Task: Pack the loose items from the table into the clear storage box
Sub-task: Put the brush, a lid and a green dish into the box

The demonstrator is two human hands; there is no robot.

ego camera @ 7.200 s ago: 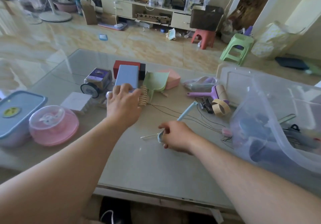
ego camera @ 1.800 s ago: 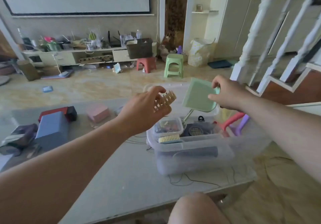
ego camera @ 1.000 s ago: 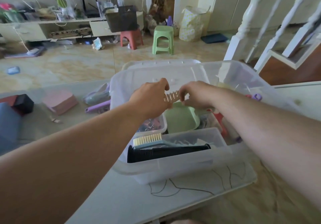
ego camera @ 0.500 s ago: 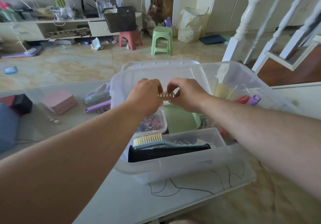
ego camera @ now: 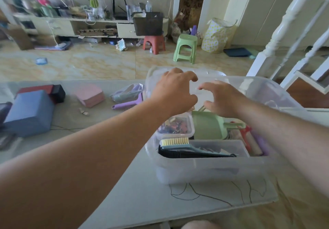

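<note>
Head view. Over the clear storage box (ego camera: pixel 210 171), near the right end of the desk (ego camera: pixel 124 189): left hand (ego camera: pixel 175 90) and right hand (ego camera: pixel 221 98), side by side, apart, neither touching. Grip of both: fingers loosely spread and bent, thumbs apart from the fingers, nothing held in either.

Inside the box, below the hands: green dustpan (ego camera: pixel 207 126) in the middle, its handle pointing right. Left of it, a small lidded clear container (ego camera: pixel 175 127) of mixed coloured bits. Nearer the front wall, a brush (ego camera: pixel 175 142) with pale bristles, lying above a long black ribbed piece (ego camera: pixel 192 155). At the right side, red and purple handled things, partly hidden by the right forearm and blurred through the plastic. Something thin and pale just under the right thumb; too blurred to name.

Loose on the desk, left of the box and well apart from the hands: purple handled tool (ego camera: pixel 127 104) just beside the box wall, a clear bag (ego camera: pixel 127 93) behind it, a pink box (ego camera: pixel 90 95), a small clip (ego camera: pixel 83 111), a blue box (ego camera: pixel 29 113), a red box (ego camera: pixel 35 89) and a black box (ego camera: pixel 58 93) behind that. Thin dark wire (ego camera: pixel 195 194) curling on the desk in front of the storage box.

Left forearm crossing the near desk, covering much of it. Beyond, on the floor: green stool (ego camera: pixel 186 48), red stool (ego camera: pixel 154 43).
</note>
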